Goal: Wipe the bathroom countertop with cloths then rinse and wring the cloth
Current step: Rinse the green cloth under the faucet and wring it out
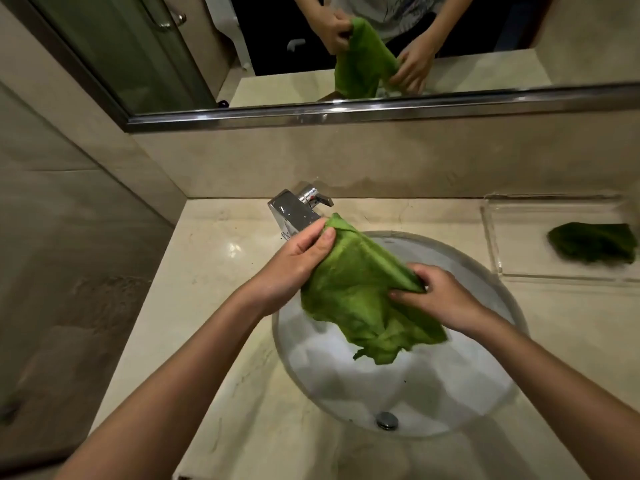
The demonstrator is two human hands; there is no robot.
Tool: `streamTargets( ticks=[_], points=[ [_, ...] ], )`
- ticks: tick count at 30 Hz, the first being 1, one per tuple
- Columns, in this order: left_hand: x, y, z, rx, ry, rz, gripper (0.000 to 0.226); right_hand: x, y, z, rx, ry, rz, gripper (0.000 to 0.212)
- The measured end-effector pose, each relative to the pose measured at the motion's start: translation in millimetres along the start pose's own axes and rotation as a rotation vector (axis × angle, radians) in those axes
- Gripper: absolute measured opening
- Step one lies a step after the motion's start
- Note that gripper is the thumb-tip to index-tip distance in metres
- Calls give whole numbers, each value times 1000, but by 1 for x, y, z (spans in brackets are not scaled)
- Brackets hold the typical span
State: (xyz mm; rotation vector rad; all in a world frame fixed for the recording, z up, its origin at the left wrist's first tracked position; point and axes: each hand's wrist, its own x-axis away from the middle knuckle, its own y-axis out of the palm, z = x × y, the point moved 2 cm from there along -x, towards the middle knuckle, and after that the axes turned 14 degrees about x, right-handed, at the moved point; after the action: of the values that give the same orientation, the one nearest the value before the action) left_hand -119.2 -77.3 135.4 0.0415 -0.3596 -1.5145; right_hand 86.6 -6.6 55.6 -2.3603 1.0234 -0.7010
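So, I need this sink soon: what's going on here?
A person holds a light green cloth over the basin with both hands: the left hand grips its top corner by the tap, the right hand pinches a lower edge. No water visibly runs. A darker cloth lies in the clear tray on the countertop.

Beige stone walls (415, 161), steel-framed mirror (485, 64), perhaps glass shower door (131, 53).
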Motion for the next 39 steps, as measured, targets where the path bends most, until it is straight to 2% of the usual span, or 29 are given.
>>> streamTargets(
  ticks=[2,3,6,7,10,13,16,18,20,22,24,26,28,29,30,33,34,35,37,39],
  points=[
    [2,1,-2,36,-23,31,23,0,1,11,49,67,133,17],
    [2,1,-4,82,-46,61,21,2,4,17,-55,161,138,25],
    [4,5,-11,209,-113,101,20,13,31,20,-431,412,-37,52],
    [3,7,-14,219,-122,101,20,17,42,18,-464,455,-83,54],
    [6,13,-13,241,-133,113,20,16,59,17,-540,600,-47,56],
    [9,15,-15,298,-155,107,23,12,75,21,-657,787,-91,86],
    [11,13,-17,401,-161,138,34,12,90,12,-776,777,-207,98],
    [12,12,-16,468,-161,134,47,11,98,8,-900,775,-242,97],
    [12,10,-14,505,-151,123,43,9,104,7,-983,786,-264,92],
    [13,8,-14,514,-160,124,43,8,108,4,-947,752,-373,83],
    [13,5,-16,513,-160,129,53,8,109,0,-871,686,-488,75],
    [13,2,-16,501,-165,133,46,9,104,-6,-880,635,-509,68],
    [15,-2,-18,364,-171,114,30,10,96,-8,-941,581,-434,54],
    [16,-6,-19,271,-177,96,30,12,91,-5,-930,562,-375,49],
    [18,-12,-21,182,-186,78,40,14,85,-2,-883,548,-320,44],
    [22,-34,-30,-44,-271,59,91,25,61,12,-695,502,-206,30],
    [23,-41,-33,-127,-309,44,102,29,53,17,-677,484,-168,31],
    [25,-46,-35,-207,-330,24,105,31,45,24,-666,457,-116,34],
    [27,-53,-37,-407,-319,22,89,35,29,32,-605,388,19,37],
    [27,-58,-41,-567,-252,104,75,38,15,37,-491,297,114,32]
  ],
)
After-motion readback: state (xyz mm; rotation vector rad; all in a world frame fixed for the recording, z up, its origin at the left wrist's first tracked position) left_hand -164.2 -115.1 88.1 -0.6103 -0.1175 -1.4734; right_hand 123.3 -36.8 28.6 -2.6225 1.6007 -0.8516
